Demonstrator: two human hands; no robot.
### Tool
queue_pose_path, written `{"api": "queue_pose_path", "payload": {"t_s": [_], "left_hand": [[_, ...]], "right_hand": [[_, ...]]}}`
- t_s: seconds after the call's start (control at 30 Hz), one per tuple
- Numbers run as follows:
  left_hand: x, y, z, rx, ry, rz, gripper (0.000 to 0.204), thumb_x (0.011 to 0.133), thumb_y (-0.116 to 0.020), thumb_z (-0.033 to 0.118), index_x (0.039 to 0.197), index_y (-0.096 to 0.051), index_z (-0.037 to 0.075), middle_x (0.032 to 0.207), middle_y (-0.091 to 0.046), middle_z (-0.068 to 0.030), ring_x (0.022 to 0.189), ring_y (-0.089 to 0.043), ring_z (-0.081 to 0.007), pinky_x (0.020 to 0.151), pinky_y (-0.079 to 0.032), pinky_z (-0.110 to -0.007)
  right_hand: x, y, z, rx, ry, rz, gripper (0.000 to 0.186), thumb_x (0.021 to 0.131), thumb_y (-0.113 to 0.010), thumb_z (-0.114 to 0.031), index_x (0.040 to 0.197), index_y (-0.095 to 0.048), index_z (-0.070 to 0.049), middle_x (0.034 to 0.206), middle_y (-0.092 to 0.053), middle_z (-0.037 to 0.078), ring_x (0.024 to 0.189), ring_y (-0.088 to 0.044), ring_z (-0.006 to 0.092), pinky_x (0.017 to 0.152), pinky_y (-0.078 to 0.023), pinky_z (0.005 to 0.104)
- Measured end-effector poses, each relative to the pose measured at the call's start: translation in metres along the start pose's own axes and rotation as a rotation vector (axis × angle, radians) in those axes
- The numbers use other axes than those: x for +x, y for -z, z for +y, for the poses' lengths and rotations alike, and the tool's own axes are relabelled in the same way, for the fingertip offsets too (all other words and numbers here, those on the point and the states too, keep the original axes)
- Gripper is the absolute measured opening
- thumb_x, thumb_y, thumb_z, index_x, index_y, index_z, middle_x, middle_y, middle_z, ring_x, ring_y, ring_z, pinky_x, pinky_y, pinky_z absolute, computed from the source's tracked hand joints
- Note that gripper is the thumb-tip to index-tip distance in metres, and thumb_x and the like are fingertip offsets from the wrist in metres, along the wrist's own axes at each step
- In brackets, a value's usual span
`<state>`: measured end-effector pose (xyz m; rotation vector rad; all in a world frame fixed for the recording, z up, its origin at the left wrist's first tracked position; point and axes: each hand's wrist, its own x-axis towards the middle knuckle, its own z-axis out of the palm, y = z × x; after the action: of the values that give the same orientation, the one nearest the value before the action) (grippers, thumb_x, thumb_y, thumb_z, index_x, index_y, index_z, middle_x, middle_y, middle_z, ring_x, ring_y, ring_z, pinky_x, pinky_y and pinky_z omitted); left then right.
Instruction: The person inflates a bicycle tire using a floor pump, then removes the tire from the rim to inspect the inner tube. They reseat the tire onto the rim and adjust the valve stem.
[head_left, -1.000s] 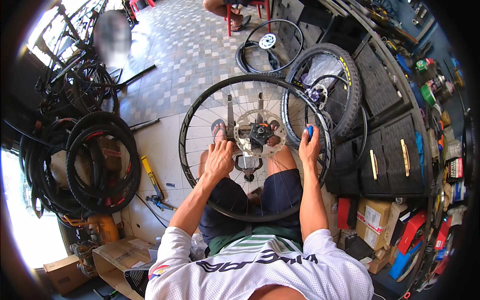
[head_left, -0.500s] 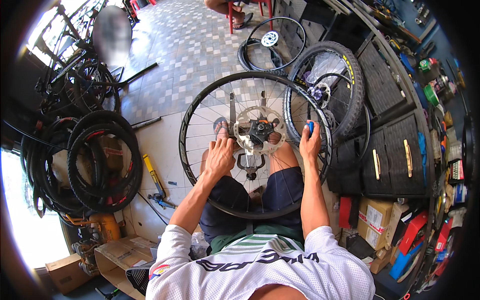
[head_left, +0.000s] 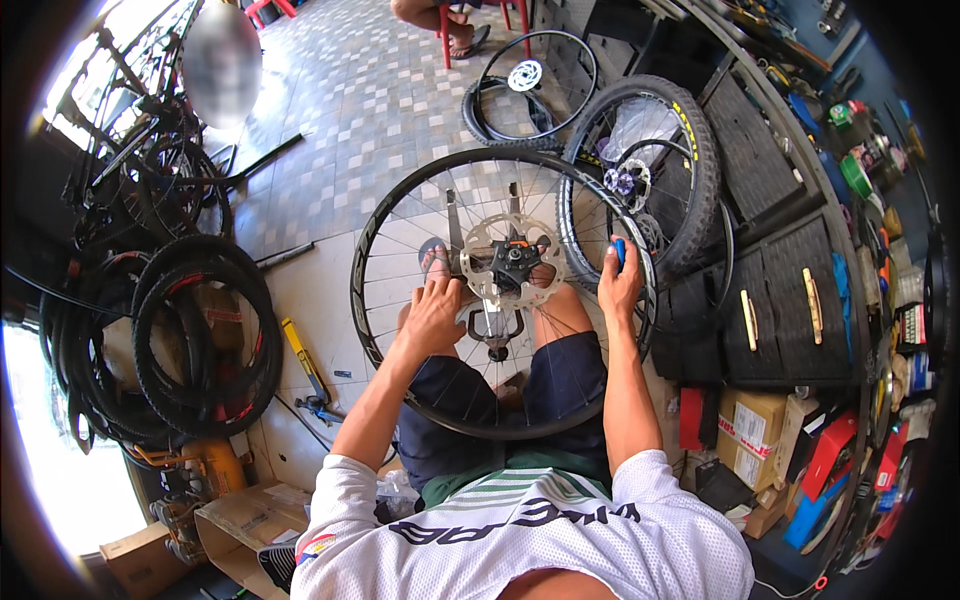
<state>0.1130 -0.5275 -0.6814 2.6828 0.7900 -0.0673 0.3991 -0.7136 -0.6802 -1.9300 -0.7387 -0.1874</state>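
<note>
A bicycle wheel (head_left: 362, 270) with a black rim and no tyre stands before me over my lap. At its hub are a pale disc rotor (head_left: 483, 262) and a dark centre piece. A metal stand (head_left: 498, 335) with a clamp-like frame shows below the hub, between my legs. My left hand (head_left: 434, 318) lies over the spokes left of the rotor with its fingers curled in among them; the fingertips are hidden. By the right side of the rim, my right hand (head_left: 620, 285) is closed round a small blue-handled tool (head_left: 620, 253), whose working end I cannot make out.
Another wheel with a knobby tyre (head_left: 700, 150) leans against dark cabinets (head_left: 780, 300) at right. Loose tyres (head_left: 150, 340) hang at left, near a yellow-handled tool (head_left: 300, 350) on the floor. Cardboard boxes (head_left: 750, 430) stand lower right. Someone sits on a red chair (head_left: 446, 40).
The view has shifted a little, so the surroundings sit slightly further left and up. Both hands keep nearly the same pose on the wheel and the blue-handled tool.
</note>
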Motion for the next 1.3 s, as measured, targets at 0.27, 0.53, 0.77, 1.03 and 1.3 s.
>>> {"api": "queue_pose_path", "payload": {"t_s": [0.27,0.53,0.77,1.03,1.3], "left_hand": [[0.046,0.081,-0.027,-0.291,0.286,-0.022,0.049,0.084,-0.077,0.027,0.124,-0.068,0.001,0.112,-0.074,-0.0217,0.108,-0.071,-0.0363,0.091,-0.056,-0.043],[0.094,0.027,-0.020,-0.552,0.192,0.777,0.021,0.098,-0.063,0.019,0.098,-0.068,-0.002,0.089,-0.069,-0.0210,0.084,-0.069,-0.0371,0.076,-0.054,-0.045],[0.123,0.053,-0.005,-0.939,0.134,0.921,0.026,0.099,-0.070,0.023,0.103,-0.075,-0.002,0.081,-0.074,-0.0061,0.073,-0.065,-0.0120,0.069,-0.053,-0.029],[0.084,0.074,0.046,-1.158,-0.229,0.145,0.022,0.096,-0.073,0.009,0.115,-0.073,-0.001,0.105,-0.078,-0.0096,0.100,-0.070,-0.0137,0.089,-0.055,-0.031],[0.089,0.057,0.044,-1.189,-0.199,0.222,0.018,0.094,-0.075,0.008,0.109,-0.074,-0.001,0.093,-0.079,-0.0082,0.087,-0.071,-0.0100,0.078,-0.056,-0.029]], "right_hand": [[0.058,0.067,-0.082,0.028,0.098,-0.206,0.030,0.104,-0.062,-0.029,0.120,-0.061,-0.004,0.106,-0.071,0.019,0.093,-0.070,0.0396,0.082,-0.054,0.0441],[0.101,0.060,-0.167,-0.028,0.587,-0.550,0.025,0.092,-0.073,-0.021,0.111,-0.069,-0.005,0.104,-0.070,0.014,0.099,-0.068,0.0351,0.086,-0.054,0.0427],[0.096,0.041,-0.171,-0.098,0.675,-0.641,0.028,0.089,-0.075,-0.021,0.114,-0.072,-0.007,0.107,-0.069,0.010,0.105,-0.066,0.0320,0.095,-0.051,0.0430],[0.106,0.008,-0.172,-0.180,0.808,-0.766,0.024,0.091,-0.072,-0.024,0.110,-0.074,-0.010,0.106,-0.068,0.007,0.109,-0.062,0.0297,0.098,-0.049,0.0436],[0.114,-0.014,-0.176,-0.213,0.824,-0.829,0.023,0.091,-0.071,-0.024,0.109,-0.074,-0.010,0.105,-0.069,0.008,0.107,-0.062,0.0302,0.097,-0.049,0.0434]]}}
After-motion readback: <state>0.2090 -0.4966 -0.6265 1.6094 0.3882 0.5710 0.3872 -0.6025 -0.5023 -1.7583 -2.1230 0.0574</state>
